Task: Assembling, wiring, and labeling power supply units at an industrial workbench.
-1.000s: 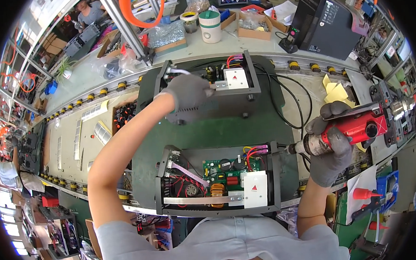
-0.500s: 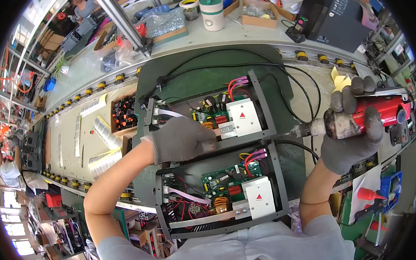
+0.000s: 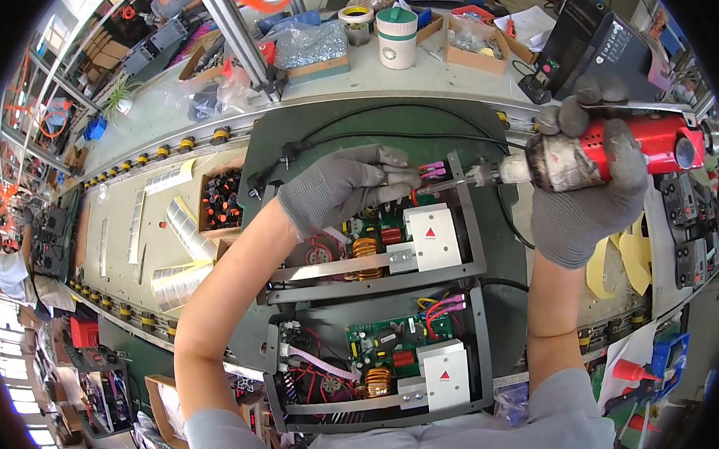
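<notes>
My right hand [image 3: 590, 204], in a grey glove, is wrapped round a red power screwdriver [image 3: 658, 145]. Its long bit points left, ending at the fingertips of my left hand [image 3: 345, 184]. That gloved hand is closed in a pinch over the far metal case; what it pinches is too small to make out. The far open case [image 3: 379, 285] holds a circuit board, a copper coil and a white plate with a red triangle. A similar near case [image 3: 386, 418] lies closer to me, with neither hand on it.
Both cases lie on a dark green board [image 3: 507, 330]. A black cable [image 3: 420, 133] loops behind them. At left are a box of small black and orange parts [image 3: 222, 201] and label rolls [image 3: 187, 225]. Yellow strips [image 3: 598, 269] lie at right. A lidded cup [image 3: 397, 39] stands at the back.
My left hand has lifted away from the far case's near edge, moving farther back and right. The screwdriver has come left and back, bringing its bit to the left fingertips.
</notes>
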A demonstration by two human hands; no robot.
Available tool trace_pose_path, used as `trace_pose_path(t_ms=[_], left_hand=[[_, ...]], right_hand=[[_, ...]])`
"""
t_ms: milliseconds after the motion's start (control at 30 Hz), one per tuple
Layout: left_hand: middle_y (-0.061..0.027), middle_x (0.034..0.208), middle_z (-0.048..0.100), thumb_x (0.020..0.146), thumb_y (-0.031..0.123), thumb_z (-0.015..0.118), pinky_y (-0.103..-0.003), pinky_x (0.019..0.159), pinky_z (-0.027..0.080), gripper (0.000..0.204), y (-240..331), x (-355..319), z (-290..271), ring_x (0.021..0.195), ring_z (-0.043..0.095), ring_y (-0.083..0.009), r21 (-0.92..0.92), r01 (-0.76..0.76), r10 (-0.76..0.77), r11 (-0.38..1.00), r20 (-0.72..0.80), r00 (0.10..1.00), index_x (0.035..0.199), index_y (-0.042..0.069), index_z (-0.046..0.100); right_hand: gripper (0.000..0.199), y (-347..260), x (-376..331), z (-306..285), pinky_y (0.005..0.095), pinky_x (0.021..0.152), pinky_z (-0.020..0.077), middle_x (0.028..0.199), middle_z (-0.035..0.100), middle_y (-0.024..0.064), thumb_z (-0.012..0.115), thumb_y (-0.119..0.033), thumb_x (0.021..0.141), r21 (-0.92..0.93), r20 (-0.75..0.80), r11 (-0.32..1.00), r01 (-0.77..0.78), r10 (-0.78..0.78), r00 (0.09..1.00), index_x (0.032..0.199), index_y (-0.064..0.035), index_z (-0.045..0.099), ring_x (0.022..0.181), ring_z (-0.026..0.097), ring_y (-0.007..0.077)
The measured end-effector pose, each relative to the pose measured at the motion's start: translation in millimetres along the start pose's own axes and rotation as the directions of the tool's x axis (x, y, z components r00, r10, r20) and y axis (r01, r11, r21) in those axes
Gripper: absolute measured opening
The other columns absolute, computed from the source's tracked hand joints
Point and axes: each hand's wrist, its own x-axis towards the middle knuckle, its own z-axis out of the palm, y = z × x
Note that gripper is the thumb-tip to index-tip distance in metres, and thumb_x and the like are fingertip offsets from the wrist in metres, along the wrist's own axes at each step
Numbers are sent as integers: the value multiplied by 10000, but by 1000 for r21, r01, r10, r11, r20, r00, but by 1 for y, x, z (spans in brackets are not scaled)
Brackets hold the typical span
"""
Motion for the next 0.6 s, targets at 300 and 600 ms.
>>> trace_pose_path(t_ms=[300,600], left_hand=[[-165,1269,509,952,79,462,-342,1036,435,342,-4,5,10,1202,517,-254,26,-31,32,999,-46,998,1268,-40,410],[-171,1259,512,979,131,433,-337,1015,453,372,-8,5,14,1188,527,-249,-45,-6,5,999,-9,1000,1307,-40,392]], right_hand=[[471,32,-7,-1,358,747,479,1021,551,115,589,-183,779,-182,-119,978,-103,82,989,1185,23,471,817,578,158],[504,36,-7,-7,361,749,452,1030,533,111,606,-192,756,-131,-42,990,-43,38,998,1200,1,469,823,565,160]])
